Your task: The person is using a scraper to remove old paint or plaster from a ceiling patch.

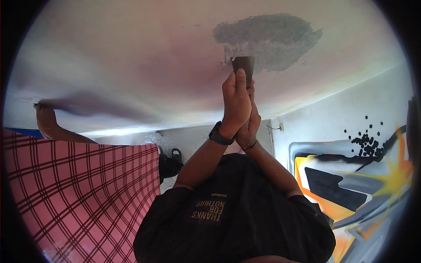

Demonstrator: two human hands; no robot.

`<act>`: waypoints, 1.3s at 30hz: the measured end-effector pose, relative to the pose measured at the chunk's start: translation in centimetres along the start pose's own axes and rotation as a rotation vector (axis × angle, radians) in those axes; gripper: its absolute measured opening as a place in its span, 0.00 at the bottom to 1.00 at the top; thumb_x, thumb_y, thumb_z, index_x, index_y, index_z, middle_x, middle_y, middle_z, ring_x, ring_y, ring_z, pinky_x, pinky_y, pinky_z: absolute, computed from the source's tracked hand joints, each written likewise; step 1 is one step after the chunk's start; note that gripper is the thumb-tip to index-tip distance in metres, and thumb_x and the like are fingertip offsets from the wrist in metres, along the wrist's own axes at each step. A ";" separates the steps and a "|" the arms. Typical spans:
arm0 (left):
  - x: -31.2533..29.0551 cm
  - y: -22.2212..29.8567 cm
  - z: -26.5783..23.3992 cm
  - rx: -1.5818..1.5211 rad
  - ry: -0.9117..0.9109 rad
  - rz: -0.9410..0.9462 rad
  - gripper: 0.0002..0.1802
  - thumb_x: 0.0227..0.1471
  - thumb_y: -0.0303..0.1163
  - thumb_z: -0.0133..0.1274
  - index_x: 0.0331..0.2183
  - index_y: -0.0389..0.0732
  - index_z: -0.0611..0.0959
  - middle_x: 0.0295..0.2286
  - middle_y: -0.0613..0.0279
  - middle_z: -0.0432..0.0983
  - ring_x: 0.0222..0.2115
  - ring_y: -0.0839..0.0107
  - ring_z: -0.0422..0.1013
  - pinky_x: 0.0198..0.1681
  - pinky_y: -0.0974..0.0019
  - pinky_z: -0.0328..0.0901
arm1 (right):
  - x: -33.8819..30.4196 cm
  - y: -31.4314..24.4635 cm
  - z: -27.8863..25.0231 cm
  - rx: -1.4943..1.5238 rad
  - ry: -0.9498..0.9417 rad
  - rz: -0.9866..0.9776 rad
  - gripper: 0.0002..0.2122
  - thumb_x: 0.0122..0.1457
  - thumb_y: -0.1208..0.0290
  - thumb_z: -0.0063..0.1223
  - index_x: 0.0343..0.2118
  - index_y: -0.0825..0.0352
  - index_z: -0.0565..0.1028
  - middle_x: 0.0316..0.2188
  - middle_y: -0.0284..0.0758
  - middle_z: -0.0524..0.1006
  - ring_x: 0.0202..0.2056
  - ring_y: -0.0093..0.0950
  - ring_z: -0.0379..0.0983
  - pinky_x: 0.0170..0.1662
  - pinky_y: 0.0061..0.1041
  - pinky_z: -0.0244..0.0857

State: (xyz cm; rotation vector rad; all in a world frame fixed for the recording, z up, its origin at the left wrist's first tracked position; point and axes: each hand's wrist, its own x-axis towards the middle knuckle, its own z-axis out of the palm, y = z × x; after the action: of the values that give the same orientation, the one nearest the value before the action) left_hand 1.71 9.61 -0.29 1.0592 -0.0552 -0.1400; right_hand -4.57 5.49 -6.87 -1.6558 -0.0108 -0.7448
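Observation:
A dark, flat scraper [244, 64] stands upright against a pale, pink-tinged painted surface, at the lower edge of a rough grey patch [280, 37]. My left hand [237, 101], with a black watch at its wrist, is closed on the scraper, its thumb lying flat along the face. Close against it on the right is my right hand [254, 119], with a thin dark band at the wrist. It also appears to grip the scraper low down, though most of its fingers are hidden. Small pale flakes sit by the scraper's upper left corner.
At far left, another person's arm [55, 129] reaches up to the same surface above a pink plaid cloth [87, 179]. Black objects [169, 164] sit beside the cloth. On the right stands a wall painted with orange, yellow and black shapes [337, 188], with a small wall fitting [281, 127] nearby.

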 end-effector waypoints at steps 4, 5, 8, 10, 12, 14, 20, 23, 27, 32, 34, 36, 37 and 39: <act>-0.6 0.0 0.4 0.010 -0.030 0.047 0.20 0.68 0.40 0.41 0.24 0.41 0.68 0.18 0.73 0.62 0.18 0.85 0.56 0.19 0.77 0.53 | -0.3 -0.1 -0.5 -0.019 0.013 -0.019 0.10 0.65 0.71 0.35 0.36 0.72 0.68 0.23 0.47 0.75 0.25 0.38 0.76 0.28 0.31 0.65; -0.4 -0.3 0.5 0.037 -0.014 0.067 0.21 0.68 0.41 0.41 0.24 0.41 0.68 0.18 0.72 0.62 0.18 0.85 0.56 0.19 0.77 0.53 | -0.2 0.0 -0.6 -0.010 0.018 -0.032 0.10 0.65 0.70 0.35 0.36 0.72 0.68 0.23 0.48 0.74 0.25 0.40 0.76 0.28 0.31 0.65; -1.0 -0.7 0.7 -0.024 0.023 0.006 0.21 0.68 0.41 0.41 0.24 0.41 0.67 0.18 0.72 0.62 0.18 0.85 0.56 0.19 0.77 0.53 | -0.8 -0.3 -1.0 -0.060 0.011 -0.013 0.11 0.65 0.70 0.34 0.37 0.72 0.68 0.24 0.48 0.75 0.27 0.38 0.77 0.29 0.31 0.66; -0.5 0.5 0.9 -0.014 -0.005 0.040 0.21 0.68 0.41 0.41 0.24 0.41 0.67 0.18 0.72 0.63 0.18 0.85 0.56 0.19 0.77 0.53 | -0.1 0.3 -0.8 -0.038 -0.008 -0.006 0.11 0.66 0.71 0.34 0.38 0.72 0.68 0.25 0.48 0.75 0.28 0.36 0.78 0.31 0.31 0.67; -1.3 0.7 0.9 -0.003 -0.036 0.071 0.20 0.68 0.41 0.41 0.24 0.41 0.67 0.18 0.71 0.64 0.18 0.86 0.56 0.19 0.77 0.53 | -1.0 0.0 -0.9 -0.017 -0.024 0.003 0.11 0.66 0.71 0.33 0.38 0.72 0.68 0.25 0.47 0.76 0.30 0.33 0.78 0.32 0.30 0.67; -1.6 -0.1 0.3 -0.008 0.001 -0.017 0.20 0.68 0.41 0.41 0.24 0.41 0.67 0.19 0.69 0.66 0.18 0.85 0.56 0.19 0.77 0.53 | -1.6 -0.4 -0.8 0.010 -0.007 0.064 0.11 0.66 0.71 0.33 0.39 0.72 0.68 0.27 0.47 0.76 0.32 0.32 0.78 0.33 0.30 0.68; -0.5 1.8 -0.2 -0.011 -0.033 0.104 0.20 0.68 0.40 0.41 0.25 0.40 0.68 0.18 0.71 0.66 0.17 0.85 0.57 0.19 0.76 0.54 | -0.2 -1.1 0.6 0.000 -0.042 0.047 0.12 0.66 0.69 0.34 0.39 0.73 0.68 0.28 0.47 0.77 0.33 0.32 0.78 0.35 0.29 0.68; -1.5 0.0 -1.5 0.000 -0.018 -0.062 0.20 0.68 0.40 0.41 0.25 0.40 0.68 0.19 0.71 0.66 0.18 0.84 0.57 0.20 0.75 0.55 | -2.2 0.2 0.5 -0.005 -0.021 0.074 0.12 0.66 0.69 0.34 0.39 0.73 0.68 0.28 0.47 0.77 0.33 0.32 0.77 0.35 0.28 0.68; -1.2 -1.0 -1.8 0.074 0.012 0.084 0.22 0.66 0.48 0.42 0.26 0.42 0.67 0.15 0.71 0.60 0.10 0.83 0.52 0.10 0.76 0.48 | -2.6 0.4 0.8 0.001 -0.011 0.062 0.12 0.66 0.69 0.34 0.40 0.73 0.68 0.27 0.47 0.77 0.33 0.35 0.78 0.34 0.29 0.68; -1.7 -0.9 -3.3 -0.025 0.009 -0.016 0.20 0.68 0.41 0.41 0.25 0.41 0.68 0.18 0.72 0.65 0.18 0.86 0.55 0.18 0.78 0.51 | -3.1 0.4 2.1 -0.020 0.033 -0.014 0.12 0.66 0.69 0.35 0.41 0.73 0.68 0.25 0.48 0.76 0.30 0.38 0.79 0.31 0.32 0.67; -1.2 0.0 -3.4 -0.017 0.000 -0.005 0.20 0.68 0.42 0.41 0.25 0.41 0.68 0.18 0.72 0.64 0.17 0.86 0.55 0.18 0.77 0.50 | -2.4 0.1 2.6 -0.023 0.017 0.006 0.12 0.66 0.69 0.35 0.40 0.73 0.68 0.25 0.48 0.76 0.29 0.39 0.78 0.31 0.32 0.67; -1.8 1.2 -3.0 -0.009 -0.004 -0.008 0.21 0.68 0.42 0.41 0.25 0.41 0.68 0.18 0.73 0.63 0.16 0.86 0.54 0.18 0.77 0.50 | -2.6 -0.9 2.6 -0.032 0.002 0.040 0.12 0.66 0.69 0.35 0.40 0.73 0.68 0.25 0.48 0.75 0.28 0.39 0.78 0.30 0.32 0.67; -1.5 1.5 -2.9 -0.037 -0.013 0.003 0.21 0.68 0.43 0.41 0.25 0.41 0.68 0.17 0.73 0.63 0.16 0.86 0.54 0.17 0.77 0.49 | -2.2 -0.9 2.6 -0.036 -0.013 0.033 0.12 0.66 0.69 0.35 0.39 0.72 0.68 0.25 0.48 0.75 0.28 0.39 0.78 0.29 0.32 0.67; -1.7 1.3 -3.4 -0.066 -0.019 0.013 0.21 0.68 0.44 0.41 0.25 0.41 0.68 0.17 0.74 0.62 0.15 0.86 0.53 0.16 0.76 0.49 | -2.6 -0.8 2.7 -0.040 -0.029 0.028 0.12 0.66 0.69 0.35 0.39 0.72 0.68 0.24 0.48 0.75 0.27 0.40 0.78 0.29 0.33 0.66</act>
State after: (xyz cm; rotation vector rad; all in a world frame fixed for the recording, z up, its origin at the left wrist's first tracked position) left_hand 0.51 13.45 -0.81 0.9917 -0.0742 -0.1394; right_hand -5.70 9.09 -7.46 -1.7011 0.0067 -0.7041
